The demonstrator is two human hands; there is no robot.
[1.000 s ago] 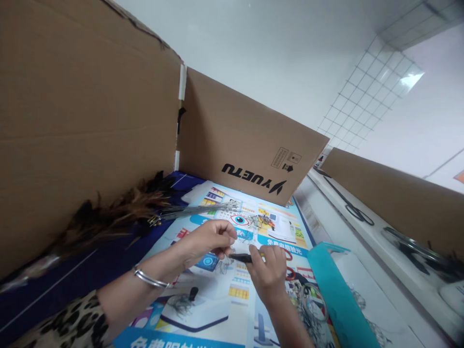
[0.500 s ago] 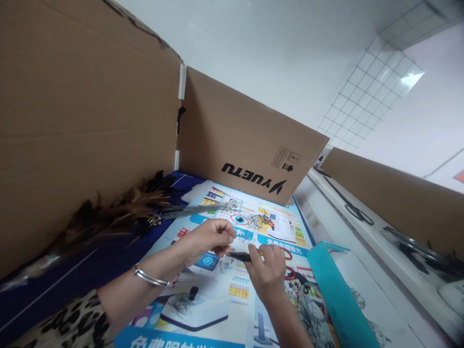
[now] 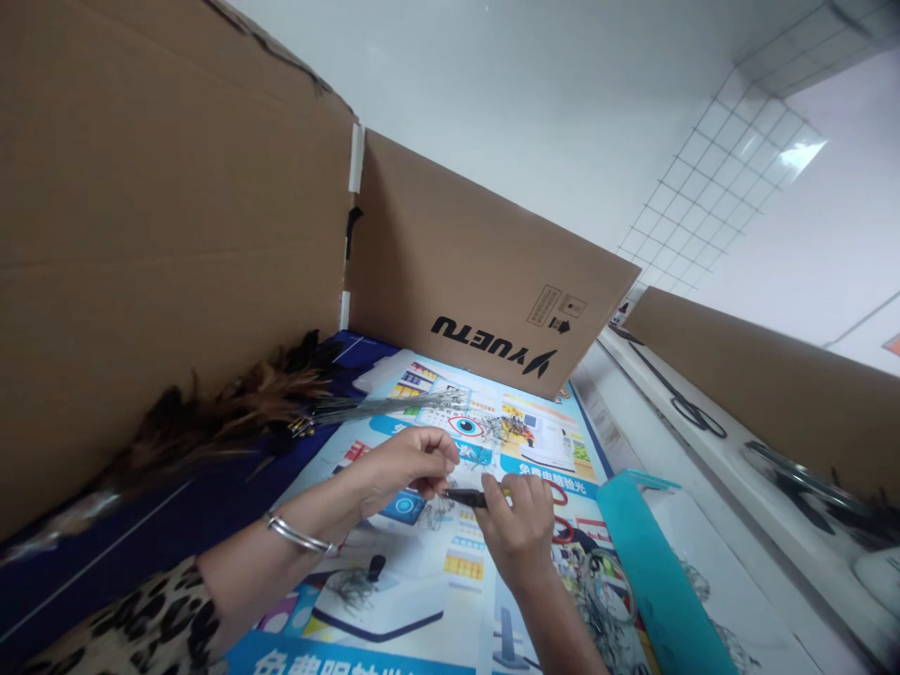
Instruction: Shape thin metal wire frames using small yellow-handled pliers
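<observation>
My left hand (image 3: 414,464) is closed in a pinch, fingertips together, and what it pinches is too small to make out. My right hand (image 3: 520,520) is wrapped around dark-jawed pliers (image 3: 465,497), whose tip points left and meets the left fingertips. Fine curled wire pieces (image 3: 440,513) show just below that meeting point. Another small tangle of thin wire (image 3: 355,589) lies nearer on the printed poster sheet (image 3: 408,562). Beyond my hands is a bundle of straight thin wires (image 3: 383,407).
Brown and black feathers (image 3: 232,403) lie along the left cardboard wall (image 3: 161,234). A cardboard panel (image 3: 457,253) stands at the back. At right are a tangle of rings and wire (image 3: 608,591), a teal strip (image 3: 657,572) and scissors (image 3: 693,412) on a white ledge.
My left forearm and its bracelet have shifted very slightly to the right. Both hands and the pliers stay in practically the same place.
</observation>
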